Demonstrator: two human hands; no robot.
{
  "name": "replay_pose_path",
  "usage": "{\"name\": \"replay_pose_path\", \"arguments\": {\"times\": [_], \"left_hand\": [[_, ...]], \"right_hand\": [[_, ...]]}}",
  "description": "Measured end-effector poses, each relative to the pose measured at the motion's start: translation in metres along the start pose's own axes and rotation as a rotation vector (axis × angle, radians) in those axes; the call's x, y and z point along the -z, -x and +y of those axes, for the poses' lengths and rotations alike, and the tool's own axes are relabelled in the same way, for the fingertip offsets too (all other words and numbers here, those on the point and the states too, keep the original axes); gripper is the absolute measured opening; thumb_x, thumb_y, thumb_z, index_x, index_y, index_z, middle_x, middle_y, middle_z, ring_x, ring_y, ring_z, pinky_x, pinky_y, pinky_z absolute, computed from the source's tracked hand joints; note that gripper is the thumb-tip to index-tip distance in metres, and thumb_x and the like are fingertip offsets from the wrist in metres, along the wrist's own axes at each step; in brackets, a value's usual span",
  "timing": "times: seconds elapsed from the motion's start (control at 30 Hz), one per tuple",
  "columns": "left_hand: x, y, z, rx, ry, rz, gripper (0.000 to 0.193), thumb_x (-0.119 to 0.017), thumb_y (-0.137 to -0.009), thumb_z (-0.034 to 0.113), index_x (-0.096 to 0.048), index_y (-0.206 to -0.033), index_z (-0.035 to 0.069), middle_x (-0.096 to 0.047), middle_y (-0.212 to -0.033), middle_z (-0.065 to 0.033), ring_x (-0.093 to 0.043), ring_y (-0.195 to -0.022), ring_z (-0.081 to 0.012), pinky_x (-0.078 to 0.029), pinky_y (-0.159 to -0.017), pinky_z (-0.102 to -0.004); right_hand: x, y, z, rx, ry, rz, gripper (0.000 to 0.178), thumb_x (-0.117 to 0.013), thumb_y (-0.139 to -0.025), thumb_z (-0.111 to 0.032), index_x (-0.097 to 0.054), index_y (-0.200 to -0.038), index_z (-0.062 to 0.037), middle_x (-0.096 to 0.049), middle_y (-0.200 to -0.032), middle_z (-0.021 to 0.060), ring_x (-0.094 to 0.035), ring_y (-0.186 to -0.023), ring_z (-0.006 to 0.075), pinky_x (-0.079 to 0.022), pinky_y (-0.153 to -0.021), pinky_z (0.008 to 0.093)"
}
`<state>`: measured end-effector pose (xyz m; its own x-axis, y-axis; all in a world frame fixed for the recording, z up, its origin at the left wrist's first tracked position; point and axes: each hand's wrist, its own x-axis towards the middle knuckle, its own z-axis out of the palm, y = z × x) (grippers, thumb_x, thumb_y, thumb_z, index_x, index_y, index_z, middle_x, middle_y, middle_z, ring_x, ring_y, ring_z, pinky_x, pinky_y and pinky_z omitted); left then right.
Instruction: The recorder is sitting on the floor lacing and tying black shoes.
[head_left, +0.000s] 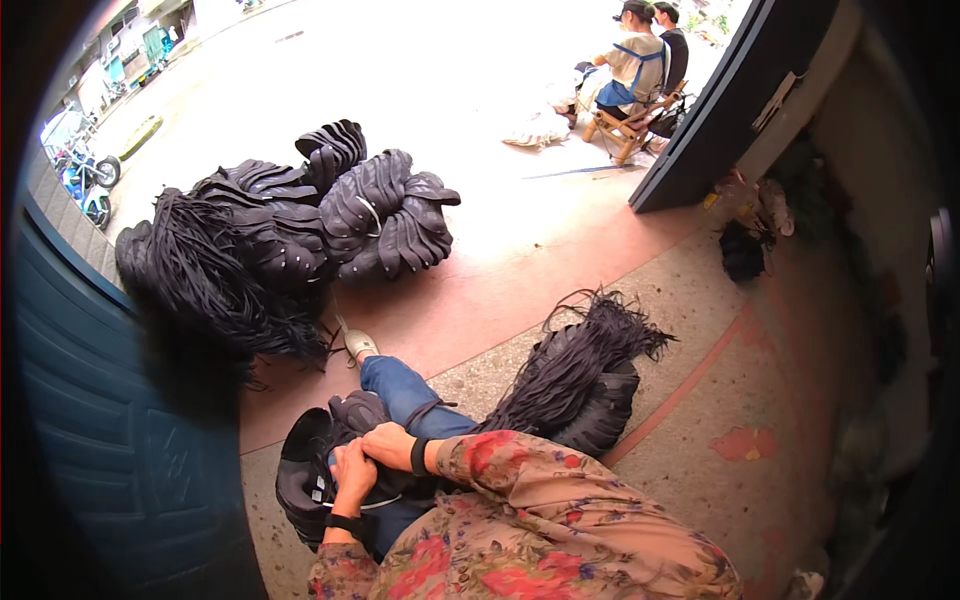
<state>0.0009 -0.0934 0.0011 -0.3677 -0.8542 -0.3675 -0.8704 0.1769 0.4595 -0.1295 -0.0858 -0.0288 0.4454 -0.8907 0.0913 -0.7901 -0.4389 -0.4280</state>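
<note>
Hands: left hand (352, 474) and right hand (389, 446) meet over the lap, fingers curled in and fingertips together; whether something thin is pinched between them cannot be told.
Lap bundle: black, curved, sole-like pieces (303, 470) lie against the thighs, just under and to the left of the hands; a thin white tie (378, 503) crosses near the left wrist.
Wrists: a black band (419, 457) on the right, another black band (345, 523) on the left.
Clothing: floral blouse (530, 490), blue trousers (405, 390), one pale shoe (360, 344) set forward on the floor.
Right of the legs: a second bundle (600, 412) of similar black pieces on the speckled floor (700, 400), with long black strips (575, 365) draped over it.
Doorway heap: several larger black bundles (375, 215) stacked together, a mass of loose dark strips (210, 270) hanging over their left side.
Doors: a blue panelled door (120, 430) at left, a dark door edge (735, 100) at upper right, bags (742, 250) on the floor beyond it.
Outside: two seated people (640, 65), one on a bamboo chair (628, 132); parked motorbikes (85, 180) at far left.
</note>
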Motion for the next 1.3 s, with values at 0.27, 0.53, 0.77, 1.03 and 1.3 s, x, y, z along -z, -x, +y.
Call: {"name": "replay_pose_path", "arguments": {"times": [0.27,0.53,0.77,1.03,1.3], "left_hand": [[-0.013,0.005,-0.003,-0.002,-0.034,0.084,0.032,-0.049,-0.075,0.015,-0.054,-0.107,0.015,-0.056,-0.107,-0.0061,-0.046,-0.104,-0.0268,-0.038,-0.077,-0.0493],[-0.022,0.004,-0.005,-0.062,-0.086,0.195,0.033,-0.052,-0.073,0.011,-0.055,-0.106,0.012,-0.058,-0.103,-0.0029,-0.048,-0.1,-0.0262,-0.037,-0.071,-0.0478],[-0.004,0.006,-0.011,0.035,0.036,0.057,0.032,-0.048,-0.074,0.007,-0.058,-0.103,0.014,-0.057,-0.107,-0.0041,-0.045,-0.105,-0.0288,-0.037,-0.079,-0.0491],[0.001,-0.003,-0.007,0.038,0.045,0.137,0.029,-0.053,-0.071,0.014,-0.063,-0.098,0.013,-0.061,-0.097,-0.0074,-0.049,-0.101,-0.0249,-0.039,-0.08,-0.0435],[0.001,0.008,0.001,0.108,0.111,0.134,0.029,-0.057,-0.07,0.02,-0.063,-0.098,0.013,-0.061,-0.098,-0.0059,-0.049,-0.101,-0.0243,-0.039,-0.082,-0.0412]], "right_hand": [[0.008,0.003,-0.003,0.029,0.023,-0.061,0.013,-0.05,-0.076,-0.017,-0.063,-0.075,-0.012,-0.063,-0.069,0.0072,-0.064,-0.065,0.0223,-0.05,-0.056,0.0343],[0.006,0.008,-0.001,-0.045,0.122,-0.026,0.01,-0.055,-0.071,-0.015,-0.062,-0.065,-0.0109,-0.062,-0.062,0.0081,-0.063,-0.06,0.0223,-0.05,-0.052,0.0333],[0.001,0.007,-0.003,-0.027,0.07,-0.005,0.01,-0.054,-0.07,-0.013,-0.061,-0.064,-0.0098,-0.061,-0.062,0.0089,-0.062,-0.059,0.0234,-0.05,-0.052,0.0346],[0.018,0.007,0.015,-0.097,-0.079,-0.014,0.02,-0.063,-0.071,-0.025,-0.059,-0.065,-0.007,-0.059,-0.061,0.0124,-0.06,-0.06,0.0288,-0.048,-0.054,0.038],[0.0,0.008,0.005,0.009,0.081,-0.025,0.014,-0.054,-0.076,-0.018,-0.055,-0.071,-0.0048,-0.059,-0.06,0.0133,-0.061,-0.059,0.0273,-0.048,-0.051,0.0365]]}}
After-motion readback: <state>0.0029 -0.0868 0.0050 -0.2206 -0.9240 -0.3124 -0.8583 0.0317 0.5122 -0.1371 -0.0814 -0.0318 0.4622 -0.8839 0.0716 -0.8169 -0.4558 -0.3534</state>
